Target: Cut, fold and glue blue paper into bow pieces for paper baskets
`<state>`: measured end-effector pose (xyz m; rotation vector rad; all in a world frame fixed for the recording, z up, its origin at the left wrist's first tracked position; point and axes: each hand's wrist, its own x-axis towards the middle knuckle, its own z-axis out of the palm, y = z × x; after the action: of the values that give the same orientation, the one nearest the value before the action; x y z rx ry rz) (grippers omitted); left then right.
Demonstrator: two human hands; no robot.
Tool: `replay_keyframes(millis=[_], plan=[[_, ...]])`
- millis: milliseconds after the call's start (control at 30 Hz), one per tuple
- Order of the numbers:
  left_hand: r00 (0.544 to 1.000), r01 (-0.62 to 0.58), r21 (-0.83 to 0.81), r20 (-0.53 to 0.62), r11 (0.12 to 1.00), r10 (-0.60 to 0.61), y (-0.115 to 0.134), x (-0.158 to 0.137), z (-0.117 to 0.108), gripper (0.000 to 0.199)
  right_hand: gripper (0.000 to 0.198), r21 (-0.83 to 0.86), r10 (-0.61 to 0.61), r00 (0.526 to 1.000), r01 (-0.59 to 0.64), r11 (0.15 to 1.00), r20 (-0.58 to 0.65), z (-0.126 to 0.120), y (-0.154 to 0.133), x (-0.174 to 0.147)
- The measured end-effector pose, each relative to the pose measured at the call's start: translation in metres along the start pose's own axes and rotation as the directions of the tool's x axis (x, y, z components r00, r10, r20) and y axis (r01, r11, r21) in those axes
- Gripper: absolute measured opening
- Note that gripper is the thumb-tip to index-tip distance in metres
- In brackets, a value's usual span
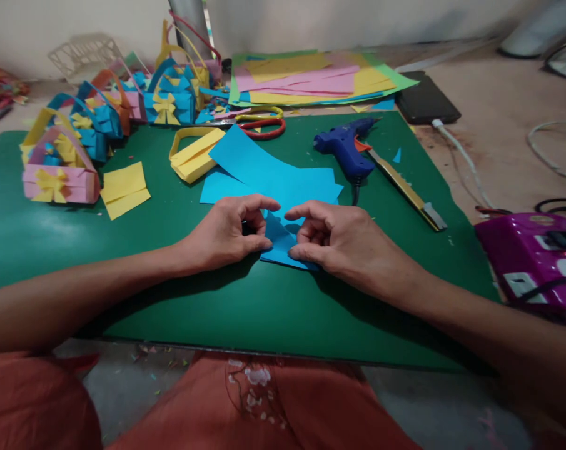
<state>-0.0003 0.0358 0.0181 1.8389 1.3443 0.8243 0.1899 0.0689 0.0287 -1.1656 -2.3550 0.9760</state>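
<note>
Left hand (229,230): thumb at the near paper's left edge, forefinger raised apart from it.
Right hand (343,237): thumb on the same paper's right part, forefinger likewise apart. Whether either hand's curled fingers pinch from behind: cannot tell.
Folded blue paper (279,251): one piece, between the hands, on the bench (193,309). Presumably light and thin, takes a crease, bends easily; best held by its side edges, pressed near the fold.
Blue sheets (287,181): loose, at 12 o'clock.
Yellow basket (198,157): paper, between 10 and 11 o'clock; inside not visible.
Pink basket (82,181): paper, yellow bow (52,184) on front, between 9 and 10 o'clock; blue paper shows behind its front, whether inside unclear.
Further baskets (94,145): handled, mixed colours, at 10 o'clock; contents unclear.
</note>
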Motion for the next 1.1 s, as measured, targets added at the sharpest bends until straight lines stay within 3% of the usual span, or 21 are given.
replay_keyframes(millis=[800,1100], plan=[[0.996,0.061,0.02,0.065,0.998,-0.062,0.0031,-0.0008,-0.0032,0.039,0.034,0.018,0.017,0.999,-0.017,1.0,0.033,-0.0008,-0.0001,-0.0007],[0.995,-0.097,0.152,-0.017,0.984,0.101,0.0027,-0.0028,-0.0011,0.035,0.03,-0.076,0.023,0.999,-0.021,0.997,0.023,-0.0016,-0.0037,-0.0009]])
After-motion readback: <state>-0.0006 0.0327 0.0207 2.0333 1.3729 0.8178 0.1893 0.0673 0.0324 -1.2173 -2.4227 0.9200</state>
